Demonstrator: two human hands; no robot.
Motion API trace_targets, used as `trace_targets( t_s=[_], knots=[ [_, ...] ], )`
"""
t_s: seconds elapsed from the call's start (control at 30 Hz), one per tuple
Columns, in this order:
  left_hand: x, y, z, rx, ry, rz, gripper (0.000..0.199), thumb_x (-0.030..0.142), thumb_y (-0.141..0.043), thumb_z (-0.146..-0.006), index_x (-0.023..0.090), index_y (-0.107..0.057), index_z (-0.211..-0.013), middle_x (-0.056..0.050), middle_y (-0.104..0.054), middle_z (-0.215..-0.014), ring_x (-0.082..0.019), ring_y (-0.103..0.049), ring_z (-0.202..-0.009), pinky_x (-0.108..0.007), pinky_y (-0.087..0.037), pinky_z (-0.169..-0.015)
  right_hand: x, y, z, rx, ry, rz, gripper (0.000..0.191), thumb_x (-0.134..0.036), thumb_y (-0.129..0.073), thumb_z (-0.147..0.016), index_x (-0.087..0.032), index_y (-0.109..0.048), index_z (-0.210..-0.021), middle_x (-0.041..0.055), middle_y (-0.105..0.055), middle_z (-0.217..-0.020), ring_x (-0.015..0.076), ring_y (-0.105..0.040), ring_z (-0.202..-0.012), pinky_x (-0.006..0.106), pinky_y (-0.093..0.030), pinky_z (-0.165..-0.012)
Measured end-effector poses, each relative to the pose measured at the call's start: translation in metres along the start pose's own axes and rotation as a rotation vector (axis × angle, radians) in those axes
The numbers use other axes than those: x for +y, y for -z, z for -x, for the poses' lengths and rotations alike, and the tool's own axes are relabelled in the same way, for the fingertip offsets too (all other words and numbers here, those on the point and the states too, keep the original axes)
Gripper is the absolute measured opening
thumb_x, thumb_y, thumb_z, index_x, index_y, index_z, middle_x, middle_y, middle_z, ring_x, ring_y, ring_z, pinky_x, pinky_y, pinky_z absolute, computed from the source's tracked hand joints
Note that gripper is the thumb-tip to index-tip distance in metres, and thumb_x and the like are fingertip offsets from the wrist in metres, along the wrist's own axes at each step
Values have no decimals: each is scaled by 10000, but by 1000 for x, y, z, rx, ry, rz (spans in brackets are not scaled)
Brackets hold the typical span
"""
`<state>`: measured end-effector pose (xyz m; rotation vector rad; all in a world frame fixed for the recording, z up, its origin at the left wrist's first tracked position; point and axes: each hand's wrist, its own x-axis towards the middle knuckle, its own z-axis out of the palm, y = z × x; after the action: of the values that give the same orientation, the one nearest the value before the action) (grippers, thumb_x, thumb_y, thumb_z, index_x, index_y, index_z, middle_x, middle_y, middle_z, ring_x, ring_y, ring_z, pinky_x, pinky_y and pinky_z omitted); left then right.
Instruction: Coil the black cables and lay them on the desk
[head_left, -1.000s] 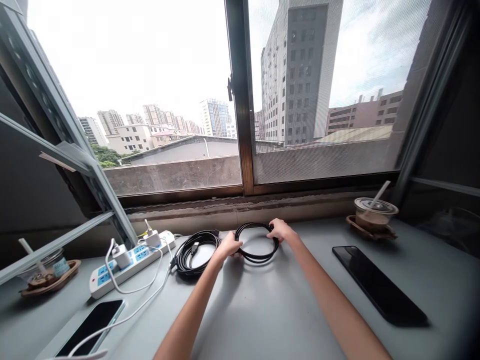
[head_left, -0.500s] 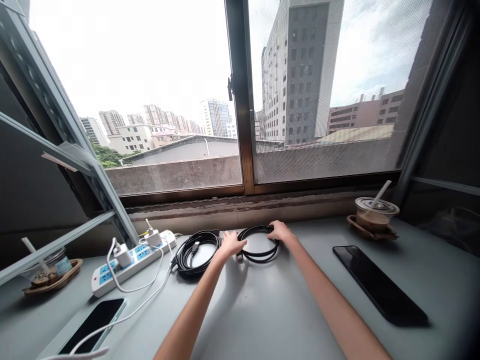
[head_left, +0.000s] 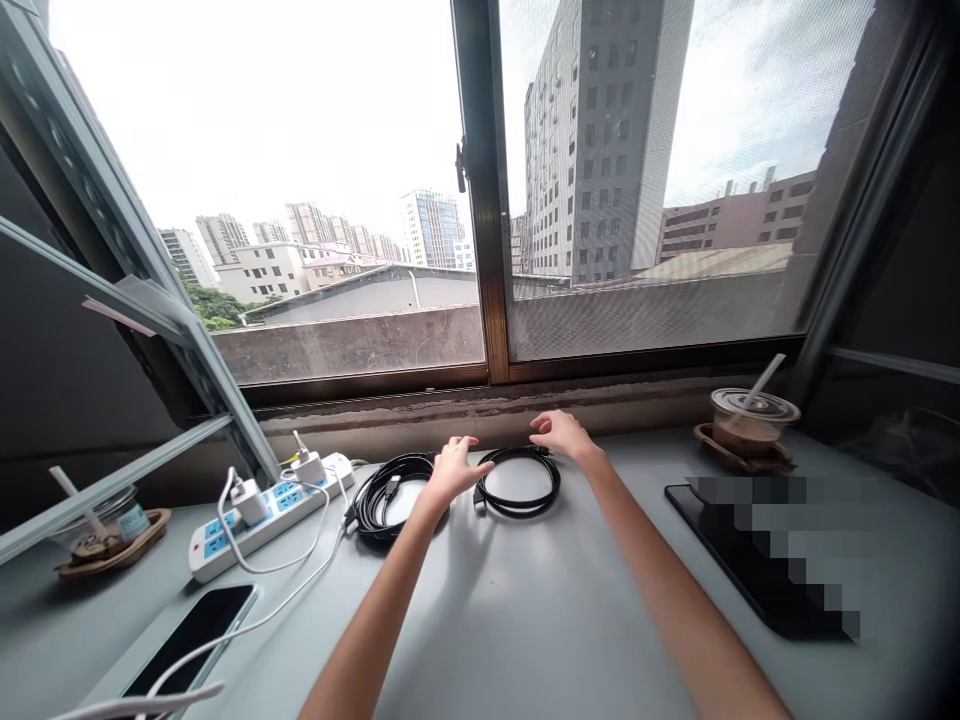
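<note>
Two coiled black cables lie side by side on the grey table. The smaller cable coil (head_left: 517, 512) is a neat ring with a plug at its lower left and another at its upper right. My left hand (head_left: 456, 470) hovers between the coils, fingers apart and nothing in them. It partly covers the right side of the larger cable coil (head_left: 367, 528), whose plug shows inside the loop. Just above the far right edge of the small coil is my right hand (head_left: 564, 434), lifted off it, fingers loosely bent and parted, holding nothing.
On the left, a white power strip (head_left: 214, 562) holds chargers with white cords, near a phone (head_left: 191, 640) and a cup in a holder (head_left: 112, 540). At right lie a black phone-like slab (head_left: 739, 570), partly pixelated, and an iced drink cup (head_left: 750, 425). A window stands behind.
Both hands have come up off the small coil and let go of it. The right hand has risen above the coil's far edge. The ring stays on the table.
</note>
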<state>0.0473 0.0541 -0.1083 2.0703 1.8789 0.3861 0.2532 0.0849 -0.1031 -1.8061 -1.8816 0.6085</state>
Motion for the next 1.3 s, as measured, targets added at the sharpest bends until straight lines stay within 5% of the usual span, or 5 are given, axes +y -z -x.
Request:
trace_targets(
  t_s=[0.23,0.47,0.87,1.13,1.3],
  knots=[
    [-1,-17,0,-230,-11,-47,674,431,-592,-744,140,-439,-1333,-154,-412,-1423,-305,-321,-1344,-388,-233,-1102,-11,9,11,-3,14,-12,235,-293,-588,-861,-151,-619,-1044,52,-641,-1023,171,-600,-952,411,-456,-906],
    [4,-28,-2,-257,-27,-85,944,592,-599,-695,120,-265,-1440,-182,-35,-1535,-302,-8,-1416,-462,-14,-1135,-16,16,15,60,28,-31,230,-268,-626,-795,-188,-660,-1009,30,-683,-984,171,-617,-934,349,-441,-874],
    [12,-37,0,-307,-3,-92,948,588,-614,-685,123,-271,-1436,-177,-15,-1536,-305,3,-1413,-461,-30,-1138,-15,14,14,87,30,-26,219,-270,-632,-749,-227,-685,-957,20,-703,-980,182,-632,-929,270,-427,-802],
    [15,-40,3,-276,2,-77,938,603,-640,-642,138,-343,-1401,-183,-61,-1540,-347,-61,-1410,-488,-95,-1132,-20,13,17,98,48,-9,219,-273,-620,-748,-228,-686,-952,15,-706,-951,181,-630,-928,268,-427,-792],
    [18,-35,5,-148,-37,-58,811,505,-689,-630,169,-441,-1325,-171,-378,-1427,-339,-308,-1337,-448,-215,-1102,-24,23,24,123,58,-8,204,-280,-615,-757,-230,-687,-941,7,-707,-950,172,-631,-903,264,-423,-776]
  ],
)
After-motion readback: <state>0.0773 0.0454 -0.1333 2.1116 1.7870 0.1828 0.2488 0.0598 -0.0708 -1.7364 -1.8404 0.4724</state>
